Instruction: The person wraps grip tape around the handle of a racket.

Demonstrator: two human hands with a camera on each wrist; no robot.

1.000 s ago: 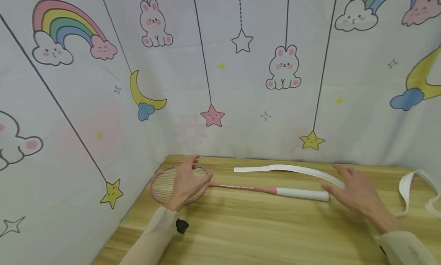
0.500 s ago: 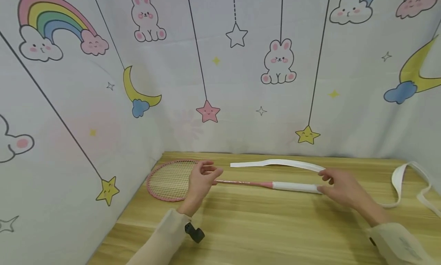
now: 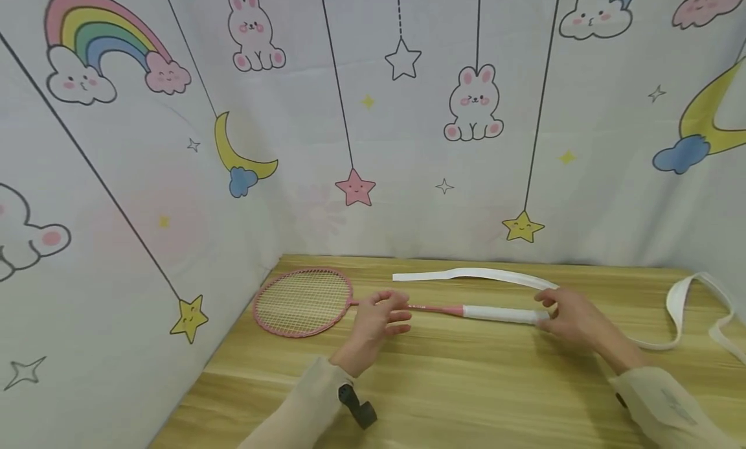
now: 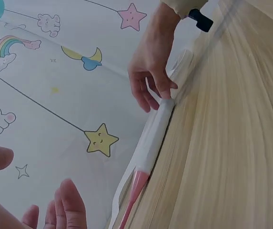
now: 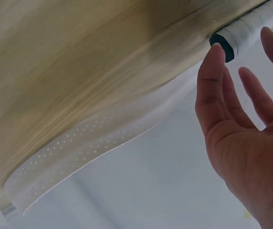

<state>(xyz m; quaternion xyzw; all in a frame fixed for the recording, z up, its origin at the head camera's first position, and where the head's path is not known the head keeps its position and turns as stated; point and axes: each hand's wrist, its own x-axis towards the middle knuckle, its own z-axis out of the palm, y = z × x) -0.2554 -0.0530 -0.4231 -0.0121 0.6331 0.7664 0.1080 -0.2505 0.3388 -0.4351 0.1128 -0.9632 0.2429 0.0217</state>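
A pink badminton racket [image 3: 303,302] lies on the wooden table, its strung head to the left and its white-wrapped handle [image 3: 506,315] to the right. My left hand [image 3: 377,322] is over the shaft near the head, fingers spread and holding nothing. At the handle's end is my right hand [image 3: 571,319]; its thumb tip meets the dark butt end [image 5: 223,46], while the other fingers are loosely bent and apart from the handle. Behind the racket runs a long white strip of grip tape [image 3: 489,273], perforated in the right wrist view, partly hidden by the right hand.
The tape's other stretch [image 3: 676,313] loops up at the right side of the table [image 3: 466,391]. A white printed cloth [image 3: 408,229] hangs close behind the table and along its left side.
My left hand has moved right, from over the racket head to over the shaft. My right hand has come left and down to the handle's end, its fingers bending more. The racket stays in place.
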